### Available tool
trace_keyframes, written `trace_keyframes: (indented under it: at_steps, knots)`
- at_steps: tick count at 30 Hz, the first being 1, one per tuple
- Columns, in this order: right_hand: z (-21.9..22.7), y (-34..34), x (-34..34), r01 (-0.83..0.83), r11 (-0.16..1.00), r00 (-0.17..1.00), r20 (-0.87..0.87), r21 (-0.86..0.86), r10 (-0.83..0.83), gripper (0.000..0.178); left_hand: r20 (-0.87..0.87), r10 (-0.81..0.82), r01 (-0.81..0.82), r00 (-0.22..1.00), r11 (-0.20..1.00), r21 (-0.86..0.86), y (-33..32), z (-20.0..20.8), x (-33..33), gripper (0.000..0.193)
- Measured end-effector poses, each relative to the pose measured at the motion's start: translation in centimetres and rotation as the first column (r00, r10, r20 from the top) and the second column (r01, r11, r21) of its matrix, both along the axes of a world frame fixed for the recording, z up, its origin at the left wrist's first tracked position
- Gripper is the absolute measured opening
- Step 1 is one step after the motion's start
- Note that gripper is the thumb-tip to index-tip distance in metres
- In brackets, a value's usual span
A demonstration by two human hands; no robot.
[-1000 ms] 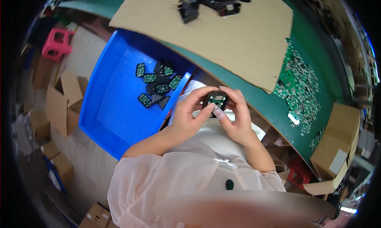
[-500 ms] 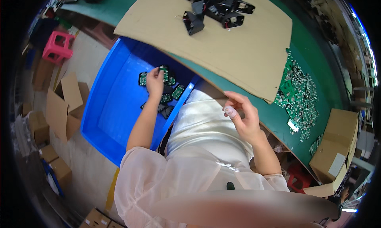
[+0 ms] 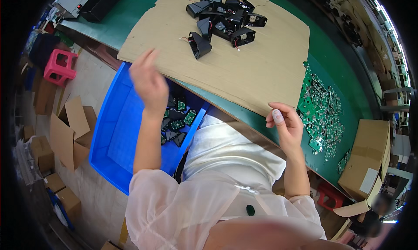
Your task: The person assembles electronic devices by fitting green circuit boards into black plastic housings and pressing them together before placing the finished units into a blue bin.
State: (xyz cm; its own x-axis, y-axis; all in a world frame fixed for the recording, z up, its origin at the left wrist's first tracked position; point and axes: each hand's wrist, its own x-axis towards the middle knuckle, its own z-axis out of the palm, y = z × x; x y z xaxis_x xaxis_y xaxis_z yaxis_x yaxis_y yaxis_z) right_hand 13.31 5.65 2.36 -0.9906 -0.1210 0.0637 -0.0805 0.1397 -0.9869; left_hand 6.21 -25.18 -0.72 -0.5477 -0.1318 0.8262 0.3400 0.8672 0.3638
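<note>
My left hand is raised over the edge between the blue bin and the cardboard sheet. Its fingers look stretched out and smeared by motion, with nothing visible in them. Below it in the bin lie several black housings with green circuit boards. My right hand hovers at the front edge of the cardboard, fingers loosely bent and apart, with no held thing visible. To its right is a heap of small green circuit boards. Black wedge-shaped housings, some with thin wires, are clustered on the cardboard.
The cardboard lies on a green table. A cardboard box stands at the table's right end. On the floor to the left are an open carton and a pink stool. Another person is partly visible at lower right.
My left hand has left the boards in the bin and moved up and left toward the cardboard. My right hand has shifted right, toward the circuit board heap. The view has moved slightly.
</note>
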Motion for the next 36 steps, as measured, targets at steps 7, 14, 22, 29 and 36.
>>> trace_keyframes:
  at_steps: [7,14,22,29,36]
  knots:
    - [0.6,-0.3,0.2,-0.051,0.998,0.997,-0.053,0.038,0.053,0.017,0.346,-0.155,0.33,0.925,0.78,-0.532,3.2,1.1,-5.0,0.037]
    - [0.5,1.4,1.1,0.027,0.998,0.999,-0.015,-0.053,-0.028,0.017,0.367,-0.088,0.286,0.926,0.797,-0.532,3.2,1.8,-6.1,0.038]
    - [-0.2,1.8,0.6,0.15,0.983,0.988,0.035,-0.11,-0.147,0.028,0.491,-0.484,0.375,0.724,0.874,0.309,7.6,4.8,-4.9,0.028]
    - [0.3,1.0,-1.2,0.409,0.913,0.896,-0.194,0.006,-0.4,0.038,0.163,-0.971,0.148,0.174,0.19,0.971,16.3,5.4,-1.5,0.03]
    - [-0.4,4.2,-1.7,0.512,0.817,0.702,-0.677,0.264,-0.221,0.013,0.219,-0.974,0.267,0.06,0.227,0.936,20.6,3.2,-1.9,0.029]
